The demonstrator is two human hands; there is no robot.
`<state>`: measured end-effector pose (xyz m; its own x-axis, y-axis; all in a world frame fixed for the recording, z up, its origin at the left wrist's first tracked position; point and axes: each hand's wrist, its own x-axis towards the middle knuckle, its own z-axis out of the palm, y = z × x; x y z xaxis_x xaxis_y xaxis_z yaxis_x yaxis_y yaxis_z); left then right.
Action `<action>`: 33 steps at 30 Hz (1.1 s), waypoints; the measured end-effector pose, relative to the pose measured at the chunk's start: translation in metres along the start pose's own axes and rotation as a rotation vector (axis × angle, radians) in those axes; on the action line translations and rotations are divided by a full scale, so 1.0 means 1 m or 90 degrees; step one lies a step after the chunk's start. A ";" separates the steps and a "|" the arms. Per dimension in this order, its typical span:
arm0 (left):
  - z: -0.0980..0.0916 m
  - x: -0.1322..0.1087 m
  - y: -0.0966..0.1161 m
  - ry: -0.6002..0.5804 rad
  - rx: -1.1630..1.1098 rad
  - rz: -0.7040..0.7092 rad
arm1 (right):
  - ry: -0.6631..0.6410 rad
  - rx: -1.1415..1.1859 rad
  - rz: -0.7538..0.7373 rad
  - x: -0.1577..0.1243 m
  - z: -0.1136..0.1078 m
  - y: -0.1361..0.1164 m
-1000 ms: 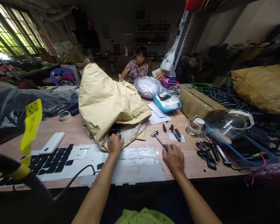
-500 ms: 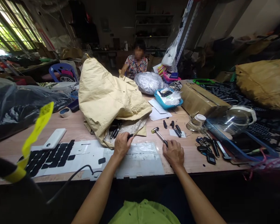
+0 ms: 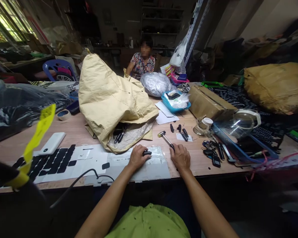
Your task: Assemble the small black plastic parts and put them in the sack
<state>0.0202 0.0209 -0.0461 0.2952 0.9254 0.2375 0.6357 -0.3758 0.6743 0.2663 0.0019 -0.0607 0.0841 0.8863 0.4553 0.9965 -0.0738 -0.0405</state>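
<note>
My left hand (image 3: 138,157) pinches a small black piece (image 3: 147,153) over the clear plastic sheet (image 3: 159,167) at the table's near edge. Closed around the dark handle of a small hammer (image 3: 167,139) is my right hand (image 3: 180,158); the hammer's head lies up and to the left, on the table. A large beige sack (image 3: 111,102) stands behind my left hand, its mouth facing me, with black pieces (image 3: 119,135) inside. Several black pieces (image 3: 185,133) lie beyond the hammer, some on a white slip.
At left are a white box (image 3: 52,143), black stickers on white paper (image 3: 88,154) and a cable. Keys (image 3: 210,153), a glass jar (image 3: 201,127), a blue tray (image 3: 257,158) and a cardboard box (image 3: 210,102) stand at right. A person (image 3: 144,61) sits across the table.
My left hand has moved away from the sack's mouth, rightward over the plastic sheet, with the black piece. My right hand remains on the hammer. The view has shifted slightly.
</note>
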 end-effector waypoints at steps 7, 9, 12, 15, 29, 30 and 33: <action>0.000 0.002 -0.009 -0.007 -0.076 -0.036 | -0.044 0.165 0.056 0.009 0.001 0.012; 0.002 0.003 -0.008 -0.014 -0.071 -0.045 | -0.003 0.275 0.082 0.009 -0.007 0.012; 0.003 0.005 -0.005 -0.018 -0.057 -0.052 | 0.036 0.431 0.114 0.001 -0.030 0.003; 0.004 0.006 -0.003 -0.020 -0.053 -0.062 | -0.055 0.558 0.153 -0.017 -0.053 -0.018; 0.007 0.008 -0.002 0.003 -0.065 -0.076 | -0.235 0.596 0.024 -0.053 -0.057 -0.069; 0.007 0.008 -0.002 0.004 -0.064 -0.074 | -0.228 0.583 0.020 -0.053 -0.055 -0.070; 0.008 0.008 -0.002 0.004 -0.064 -0.069 | -0.235 0.557 0.024 -0.053 -0.052 -0.070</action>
<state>0.0266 0.0286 -0.0511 0.2235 0.9609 0.1634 0.5886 -0.2666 0.7632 0.1919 -0.0635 -0.0351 -0.0390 0.9898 0.1367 0.6250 0.1309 -0.7696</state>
